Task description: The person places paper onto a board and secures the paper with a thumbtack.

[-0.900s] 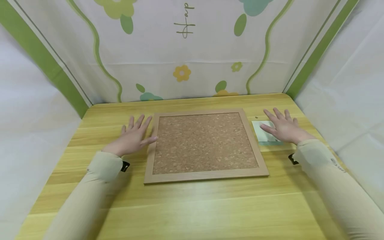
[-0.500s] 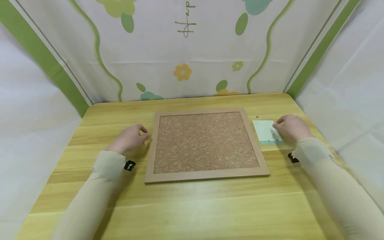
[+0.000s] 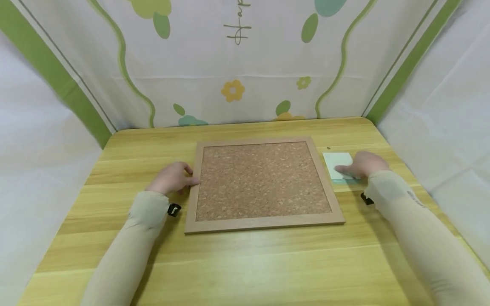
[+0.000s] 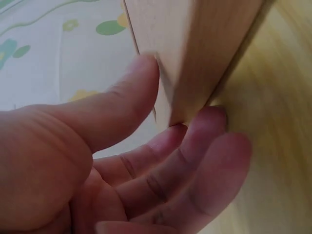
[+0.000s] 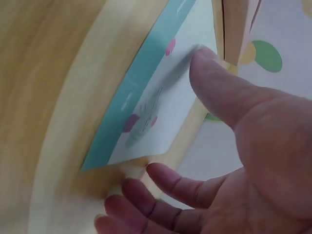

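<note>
R hand [image 3: 365, 163] moved slightly L; card [image 3: 336, 158] now partly under thumb [image 5: 207, 73].

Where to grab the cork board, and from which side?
I'd pinch the left rail of the cork board mid-length, coming in from its left: thumb on top, fingers low. The board lies flat, and the rail's thick outer side gives purchase. The left hand has its thumb over that rail.

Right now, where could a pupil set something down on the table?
The widest bare patch of table lies in front of the corkboard, between the left sleeve and right sleeve. A narrow strip runs behind the corkboard, before the cloth. Crowded: the corkboard's sides, left hand at one, right hand over the paper beside the other.
</note>
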A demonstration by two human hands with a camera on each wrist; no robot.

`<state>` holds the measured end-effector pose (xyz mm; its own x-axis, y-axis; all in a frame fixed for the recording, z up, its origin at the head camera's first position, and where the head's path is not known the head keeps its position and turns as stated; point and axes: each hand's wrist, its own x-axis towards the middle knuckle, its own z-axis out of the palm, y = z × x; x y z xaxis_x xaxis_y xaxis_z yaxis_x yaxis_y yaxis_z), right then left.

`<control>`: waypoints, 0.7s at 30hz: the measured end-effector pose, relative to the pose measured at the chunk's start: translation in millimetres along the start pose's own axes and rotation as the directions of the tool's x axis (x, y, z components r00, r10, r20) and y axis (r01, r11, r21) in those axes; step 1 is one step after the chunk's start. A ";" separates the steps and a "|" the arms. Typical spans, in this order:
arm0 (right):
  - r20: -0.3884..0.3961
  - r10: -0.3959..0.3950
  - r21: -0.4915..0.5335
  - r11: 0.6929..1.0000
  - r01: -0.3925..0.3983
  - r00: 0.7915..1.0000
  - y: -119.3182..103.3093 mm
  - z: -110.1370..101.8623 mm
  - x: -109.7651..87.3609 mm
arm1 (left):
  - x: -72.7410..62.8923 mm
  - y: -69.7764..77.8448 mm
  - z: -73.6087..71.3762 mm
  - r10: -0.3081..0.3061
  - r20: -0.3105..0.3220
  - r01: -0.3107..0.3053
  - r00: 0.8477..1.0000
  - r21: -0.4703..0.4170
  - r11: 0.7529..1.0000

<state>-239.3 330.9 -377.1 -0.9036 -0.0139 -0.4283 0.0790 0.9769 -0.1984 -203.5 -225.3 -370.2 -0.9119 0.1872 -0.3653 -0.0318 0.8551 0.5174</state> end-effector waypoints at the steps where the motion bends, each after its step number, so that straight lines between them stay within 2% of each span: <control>1: -0.002 -0.003 -0.013 1.000 0.003 1.000 -2.3 -0.3 0.4 | 0.8 0.4 0.7 0.000 -0.001 0.000 1.000 0.000 1.000; 6: 0.000 -0.030 -0.044 0.999 0.030 1.000 -9.1 -2.2 0.0 | 6.3 2.0 3.2 -0.030 0.011 0.030 0.999 0.007 1.000; 11: -0.003 -0.033 -0.034 0.999 0.033 0.999 -10.0 -1.4 2.5 | 8.2 6.0 3.2 -0.062 0.025 0.062 0.998 0.012 0.998; 18: -0.065 0.001 0.064 0.998 0.003 0.998 -4.3 1.7 6.9 | 10.1 8.0 5.3 -0.062 0.032 0.061 0.998 0.032 0.998; 21: -0.086 -0.014 0.108 0.994 0.023 0.996 -0.9 1.3 8.3 | 11.1 7.0 5.7 -0.060 0.029 0.059 0.998 0.019 0.998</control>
<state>-246.3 329.6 -381.6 -0.9375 -0.0092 -0.3479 0.1030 0.9475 -0.3026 -211.5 -214.5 -375.0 -0.8961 0.1499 -0.4178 -0.0776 0.8739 0.4799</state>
